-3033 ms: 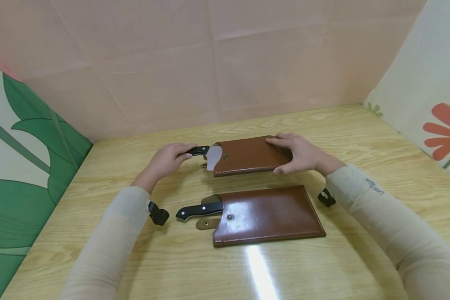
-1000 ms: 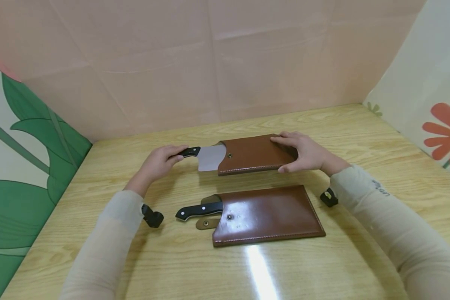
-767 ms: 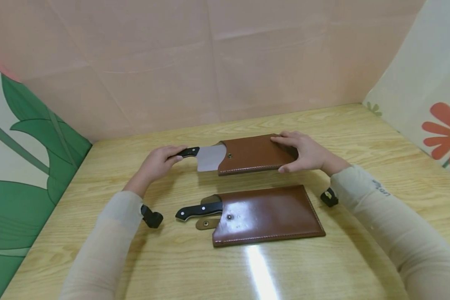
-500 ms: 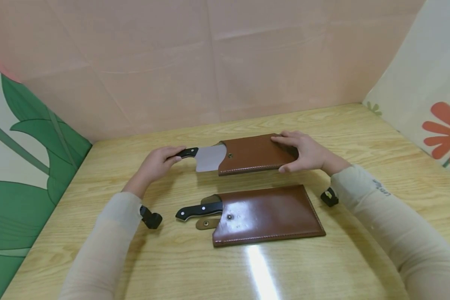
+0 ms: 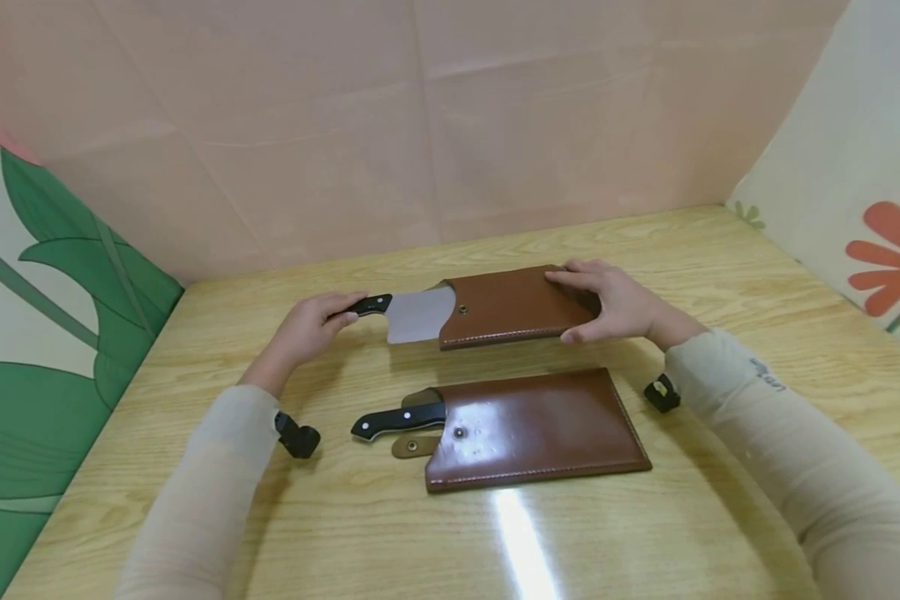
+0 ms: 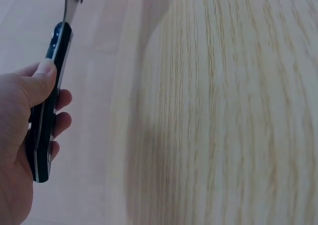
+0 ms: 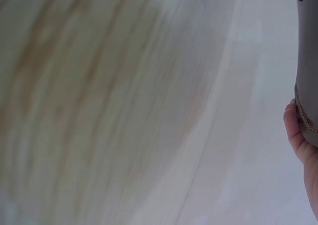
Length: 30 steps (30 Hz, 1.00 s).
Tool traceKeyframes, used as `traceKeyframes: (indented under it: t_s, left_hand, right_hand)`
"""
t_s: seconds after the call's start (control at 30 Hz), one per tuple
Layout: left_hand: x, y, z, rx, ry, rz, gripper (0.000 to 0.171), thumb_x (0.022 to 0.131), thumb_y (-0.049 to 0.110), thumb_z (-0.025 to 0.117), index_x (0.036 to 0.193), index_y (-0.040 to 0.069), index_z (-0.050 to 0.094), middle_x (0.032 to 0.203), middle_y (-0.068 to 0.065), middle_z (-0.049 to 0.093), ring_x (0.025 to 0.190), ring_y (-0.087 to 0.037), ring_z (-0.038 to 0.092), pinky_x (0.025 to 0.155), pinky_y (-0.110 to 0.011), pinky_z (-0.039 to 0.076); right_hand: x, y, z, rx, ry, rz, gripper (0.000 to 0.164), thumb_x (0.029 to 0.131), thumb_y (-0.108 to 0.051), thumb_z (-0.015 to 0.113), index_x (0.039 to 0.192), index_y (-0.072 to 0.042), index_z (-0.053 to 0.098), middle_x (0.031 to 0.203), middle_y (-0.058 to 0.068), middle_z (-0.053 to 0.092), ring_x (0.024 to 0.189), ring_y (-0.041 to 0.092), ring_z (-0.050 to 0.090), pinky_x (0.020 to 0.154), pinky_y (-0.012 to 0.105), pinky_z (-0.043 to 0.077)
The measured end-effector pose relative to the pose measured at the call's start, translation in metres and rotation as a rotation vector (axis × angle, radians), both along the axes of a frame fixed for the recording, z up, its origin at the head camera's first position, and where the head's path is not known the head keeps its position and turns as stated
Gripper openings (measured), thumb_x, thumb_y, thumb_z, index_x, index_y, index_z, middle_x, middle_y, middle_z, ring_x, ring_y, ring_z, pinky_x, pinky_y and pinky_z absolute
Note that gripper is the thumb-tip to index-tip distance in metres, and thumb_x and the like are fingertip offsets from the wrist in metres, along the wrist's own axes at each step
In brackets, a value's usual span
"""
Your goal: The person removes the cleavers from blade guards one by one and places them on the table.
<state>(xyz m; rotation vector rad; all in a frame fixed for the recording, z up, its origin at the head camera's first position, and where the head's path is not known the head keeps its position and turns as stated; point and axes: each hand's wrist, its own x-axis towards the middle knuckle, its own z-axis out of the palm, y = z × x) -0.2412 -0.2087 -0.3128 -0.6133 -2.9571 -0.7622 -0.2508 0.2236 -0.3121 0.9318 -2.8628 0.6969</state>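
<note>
In the head view my left hand (image 5: 311, 329) grips the black riveted handle of a cleaver (image 5: 420, 315). Part of its broad blade shows; the rest is hidden inside a brown leather sheath (image 5: 517, 307). My right hand (image 5: 618, 308) holds that sheath by its far right end, thumb on the near edge and fingers over the top. Both things are raised off the table. The left wrist view shows fingers wrapped round the cleaver handle (image 6: 49, 106). At the right edge of the right wrist view, fingertips (image 7: 292, 123) touch the sheath's stitched edge.
A second brown sheath (image 5: 532, 429) lies on the wooden table (image 5: 375, 533) nearer to me, with a black knife handle (image 5: 401, 419) sticking out leftward and a loose snap strap (image 5: 414, 447) beside it. A pinkish wall covering (image 5: 420, 125) stands behind the table.
My left hand has drawn the cleaver leftward, so much more blade shows outside the sheath than at first. My right hand and the sheath have shifted slightly right. The second sheath has stayed put.
</note>
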Motion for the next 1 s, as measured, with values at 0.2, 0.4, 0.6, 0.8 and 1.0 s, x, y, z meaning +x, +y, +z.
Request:
traceKeyframes:
  t_s: [0.2,0.4,0.6,0.8,1.0]
  left_hand:
    - [-0.001,-0.003,-0.002,-0.004,0.003,-0.007,0.041,0.096,0.02,0.05,0.137,0.016,0.047,0.136,-0.013,0.05,0.126,-0.033,0.044,0.103,-0.051,0.036]
    - [-0.002,-0.006,-0.004,0.011,0.0,0.0,0.04,0.097,0.021,0.049,0.136,0.016,0.048,0.136,-0.013,0.049,0.126,-0.033,0.044,0.103,-0.051,0.036]
    - [-0.001,-0.008,-0.004,0.014,-0.011,0.012,0.04,0.097,0.021,0.049,0.136,0.016,0.048,0.136,-0.012,0.049,0.126,-0.033,0.043,0.103,-0.051,0.036]
    - [0.001,-0.009,-0.003,0.007,-0.019,0.021,0.041,0.097,0.021,0.049,0.137,0.019,0.046,0.138,-0.012,0.048,0.128,-0.033,0.041,0.104,-0.052,0.034]
    - [0.002,-0.012,-0.003,0.009,-0.03,0.023,0.041,0.097,0.022,0.048,0.138,0.019,0.045,0.137,-0.013,0.049,0.127,-0.033,0.042,0.102,-0.052,0.036]
  right_hand:
    - [0.001,-0.001,0.002,0.005,0.014,0.002,0.088,0.061,-0.037,0.079,0.137,-0.008,0.045,0.143,0.029,0.032,0.131,0.049,0.026,0.103,0.065,0.021]
    - [0.002,0.0,0.001,-0.003,0.009,0.005,0.088,0.061,-0.037,0.079,0.137,-0.008,0.045,0.143,0.029,0.032,0.131,0.049,0.026,0.103,0.065,0.021]
    - [0.002,0.001,0.001,-0.004,0.002,-0.003,0.088,0.062,-0.037,0.079,0.138,-0.009,0.044,0.144,0.029,0.03,0.131,0.049,0.025,0.103,0.065,0.021]
    - [0.002,0.002,0.001,-0.003,0.002,-0.007,0.088,0.062,-0.037,0.079,0.138,-0.009,0.045,0.144,0.029,0.03,0.132,0.049,0.025,0.103,0.065,0.021]
    - [0.003,0.002,0.001,-0.014,0.005,-0.004,0.087,0.061,-0.036,0.079,0.137,-0.008,0.045,0.143,0.03,0.031,0.131,0.049,0.026,0.103,0.065,0.021]
